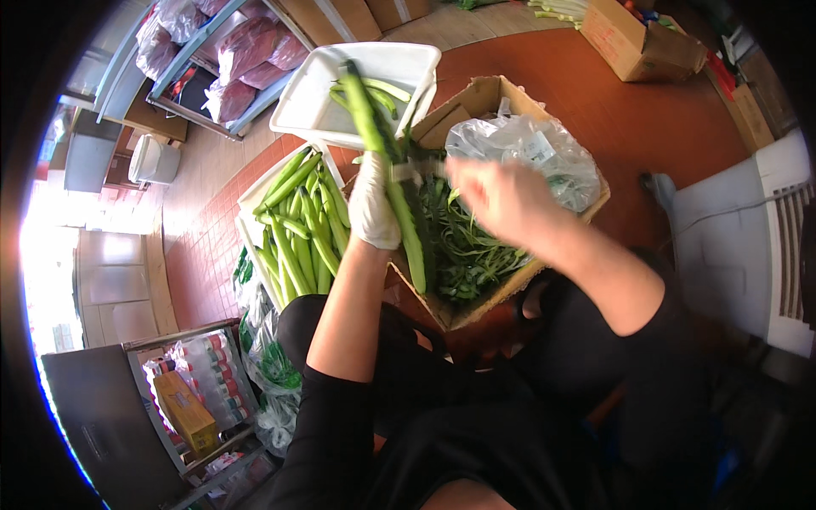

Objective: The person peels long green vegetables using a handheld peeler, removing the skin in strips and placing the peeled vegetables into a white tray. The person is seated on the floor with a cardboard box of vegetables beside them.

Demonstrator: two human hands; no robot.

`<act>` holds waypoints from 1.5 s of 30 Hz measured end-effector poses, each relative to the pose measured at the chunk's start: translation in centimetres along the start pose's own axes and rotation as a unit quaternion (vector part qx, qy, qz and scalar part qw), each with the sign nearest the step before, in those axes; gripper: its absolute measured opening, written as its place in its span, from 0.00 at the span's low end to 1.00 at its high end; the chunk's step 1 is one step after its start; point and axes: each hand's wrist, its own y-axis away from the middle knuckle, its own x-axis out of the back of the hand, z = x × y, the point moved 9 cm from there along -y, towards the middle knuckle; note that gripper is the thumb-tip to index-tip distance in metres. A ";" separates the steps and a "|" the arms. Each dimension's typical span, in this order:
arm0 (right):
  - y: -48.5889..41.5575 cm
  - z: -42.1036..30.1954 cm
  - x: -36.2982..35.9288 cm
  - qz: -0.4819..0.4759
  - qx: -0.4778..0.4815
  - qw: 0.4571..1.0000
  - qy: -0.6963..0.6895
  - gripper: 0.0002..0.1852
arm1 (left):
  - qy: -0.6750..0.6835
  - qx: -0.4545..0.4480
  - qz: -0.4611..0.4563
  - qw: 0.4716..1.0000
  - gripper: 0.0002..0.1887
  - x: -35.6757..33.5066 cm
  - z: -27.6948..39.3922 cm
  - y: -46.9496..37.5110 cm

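My left hand point(375, 207), in a white glove, is closed around a long green gourd point(361, 115). The gourd is pale where its skin is off and dark green along one side. In my bare right hand point(503, 201), blurred by motion, is a small peeler point(414, 170) lying against the gourd's side. Below both hands stands a cardboard box point(472, 315) with a heap of green peelings point(478, 255) in it. A clear plastic bag point(548, 159) fills the box's far right part. The gourd's lower end hangs over the box's near left side.
A white tub point(290, 118) with several pale green gourds point(382, 99) stands beyond the box. Left of it, another white tub point(245, 220) is full of them. A shelf rack point(217, 70) holds bagged goods. At right are a cardboard carton point(615, 41) and a white appliance point(720, 255).
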 end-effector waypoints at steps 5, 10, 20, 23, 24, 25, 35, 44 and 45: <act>8.3 -2.1 -8.2 -0.303 0.065 0.948 0.080 0.13 | 0.081 -0.114 -0.024 0.990 0.25 3.8 4.9 -2.0; -0.7 -0.2 2.5 -0.045 -0.009 0.999 0.006 0.16 | 0.028 0.007 -0.065 0.997 0.25 1.2 1.1 0.1; 3.1 -1.2 -3.6 -0.133 0.011 0.990 0.050 0.11 | 0.038 -0.031 -0.026 0.998 0.24 2.0 1.4 -1.4; 8.3 -1.5 -8.6 -0.324 0.062 0.938 0.103 0.12 | 0.118 -0.045 -0.010 0.992 0.26 4.0 3.1 -2.3; 7.5 -1.7 -8.0 -0.324 0.057 0.937 0.113 0.12 | 0.097 -0.044 -0.028 0.994 0.26 4.3 3.3 -2.3; 6.5 -2.0 -7.0 -0.328 0.050 0.935 0.123 0.12 | 0.079 -0.040 -0.044 0.995 0.27 4.4 3.3 -1.9; 0.8 -2.6 -1.2 -0.046 0.033 0.996 0.062 0.11 | 0.033 -0.077 0.034 0.996 0.22 3.1 1.2 -1.5; 1.5 0.4 -1.4 -0.221 -0.021 0.963 0.150 0.19 | 0.140 -0.086 0.052 0.985 0.22 5.5 3.5 -2.1; 0.1 1.6 1.5 -0.127 -0.066 0.985 0.094 0.16 | 0.144 -0.046 0.012 0.989 0.26 3.9 2.4 -2.0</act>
